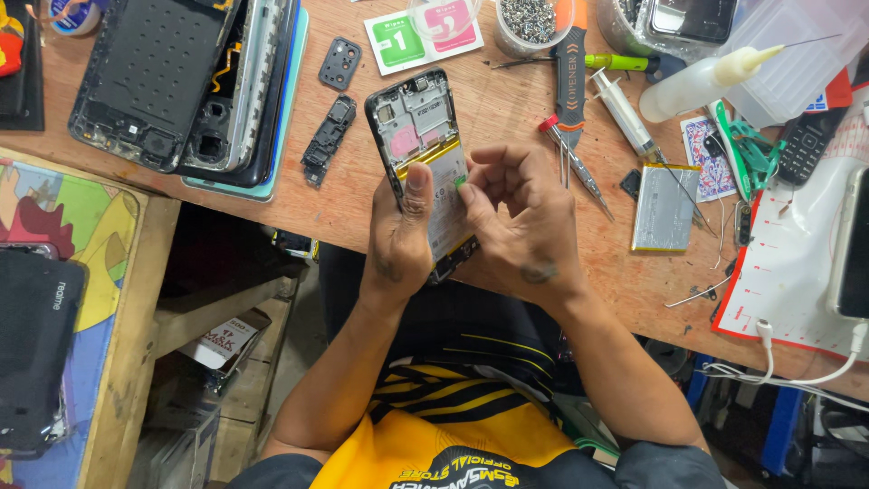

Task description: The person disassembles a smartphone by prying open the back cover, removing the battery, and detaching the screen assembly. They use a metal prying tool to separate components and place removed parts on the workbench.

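My left hand (403,237) grips an opened phone (418,122) with its back cover off, thumb lying along the left edge of its white battery (445,177). The phone is tilted above the front edge of the wooden bench (507,100). My right hand (525,222) rests against the phone's right side, thumb and fingertips pinched at a small green tab on the battery. The phone's lower end is hidden behind both hands.
Stacked phone frames (195,81) lie at far left, small black covers (328,136) beside them. A loose silver battery (665,206), red-tipped screwdriver (572,163), syringe (623,113), glue bottle (701,80), screw cup (529,23) and pry tool (570,77) crowd the right.
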